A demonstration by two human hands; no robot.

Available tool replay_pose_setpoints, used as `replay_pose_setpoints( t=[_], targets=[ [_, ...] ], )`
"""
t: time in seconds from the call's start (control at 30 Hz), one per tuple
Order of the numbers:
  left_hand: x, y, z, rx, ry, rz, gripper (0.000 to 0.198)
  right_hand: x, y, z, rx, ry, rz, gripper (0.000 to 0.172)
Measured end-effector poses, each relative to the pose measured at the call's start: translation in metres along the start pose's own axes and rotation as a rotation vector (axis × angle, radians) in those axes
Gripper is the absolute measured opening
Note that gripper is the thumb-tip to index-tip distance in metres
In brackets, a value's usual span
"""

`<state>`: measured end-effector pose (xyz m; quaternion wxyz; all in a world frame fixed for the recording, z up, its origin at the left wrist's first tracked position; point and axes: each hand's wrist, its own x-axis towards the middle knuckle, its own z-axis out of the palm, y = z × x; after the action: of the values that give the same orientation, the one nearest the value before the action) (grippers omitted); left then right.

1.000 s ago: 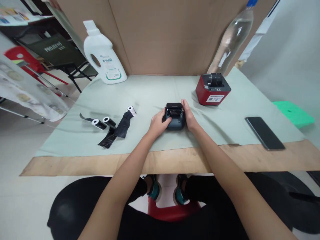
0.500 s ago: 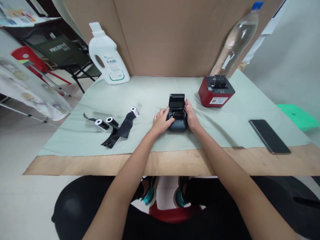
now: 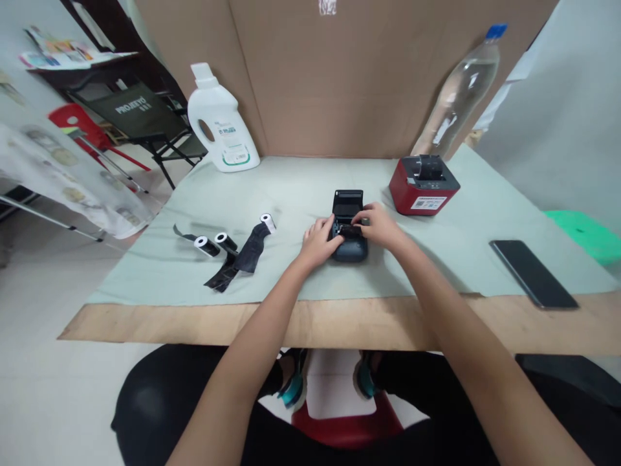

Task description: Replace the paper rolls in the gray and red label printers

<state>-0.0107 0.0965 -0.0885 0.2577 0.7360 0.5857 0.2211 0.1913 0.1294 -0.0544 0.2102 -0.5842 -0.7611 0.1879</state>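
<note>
A small dark portable printer (image 3: 351, 250) stands on the cloth with its lid (image 3: 348, 205) raised. My left hand (image 3: 320, 242) grips its left side, the thumb resting over the front edge of the compartment. From the right, my right hand (image 3: 378, 224) reaches over the compartment with bent fingers. Its fingertips are at the dark part inside, and what they pinch is too small to make out. To the left lie small black rolls with white cores, one (image 3: 207, 246) beside another (image 3: 226, 243). A third roll (image 3: 267, 222) trails a black strip (image 3: 252, 248).
A red and black printer (image 3: 423, 194) stands at the right, before a leaning clear bottle (image 3: 458, 90). A phone (image 3: 532, 273) lies near the front right edge. A white jug (image 3: 222, 126) stands at the back left, against a cardboard wall (image 3: 320, 84).
My right hand has moved from the printer's right side to over its open compartment, fingers now bent inward. My left hand stays on the printer. The whole view has shifted slightly.
</note>
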Motion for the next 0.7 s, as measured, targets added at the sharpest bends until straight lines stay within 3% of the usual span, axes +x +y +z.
replay_pose_setpoints(
  t=[0.07,0.13,0.23,0.37,0.57,0.7],
  targets=[
    [0.000,0.000,0.000,-0.004,-0.002,0.003,0.077,0.008,-0.015,-0.017,-0.178,-0.191,0.067,0.032],
    [0.000,0.000,-0.001,-0.007,-0.005,0.000,0.076,0.014,-0.029,-0.028,-0.305,-0.294,0.126,0.036],
    [-0.001,0.001,-0.002,-0.001,-0.011,-0.004,0.076,0.017,-0.041,-0.031,-0.371,-0.322,0.159,0.033],
    [-0.002,0.004,-0.003,0.007,-0.012,-0.008,0.073,0.020,-0.034,-0.025,-0.240,-0.349,0.146,0.030],
    [-0.002,0.003,-0.002,0.008,0.005,-0.004,0.072,0.019,-0.015,-0.042,0.042,-0.264,0.146,0.014],
    [-0.002,0.003,-0.004,-0.014,-0.001,0.007,0.071,0.006,-0.033,-0.072,0.485,-0.081,0.150,0.018]
  ],
)
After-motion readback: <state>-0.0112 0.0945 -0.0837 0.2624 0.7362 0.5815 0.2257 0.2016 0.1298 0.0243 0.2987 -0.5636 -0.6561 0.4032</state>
